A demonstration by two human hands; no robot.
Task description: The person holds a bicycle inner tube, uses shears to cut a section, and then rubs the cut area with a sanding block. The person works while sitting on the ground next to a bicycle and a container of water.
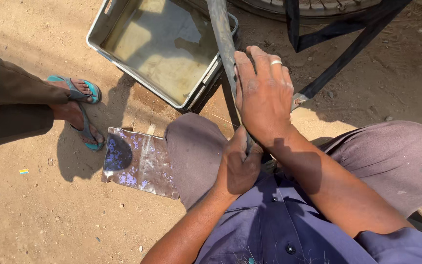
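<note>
A dusty black rubber inner tube (219, 29) runs from the top of the view down over my left knee. My right hand (263, 93), with a ring on one finger, lies flat on the tube and presses on it. Lower down, my left hand (240, 164) is closed around the tube just above my lap. I am crouched or seated low, in grey trousers and a dark blue shirt.
A grey plastic tub (118, 58) of murky water sits on the sandy ground ahead. A shiny plastic pouch (137, 164) lies beside my left knee. Another person's feet in blue flip-flops (81, 112) stand at left. A wheel and black frame bars (348, 49) are at top right.
</note>
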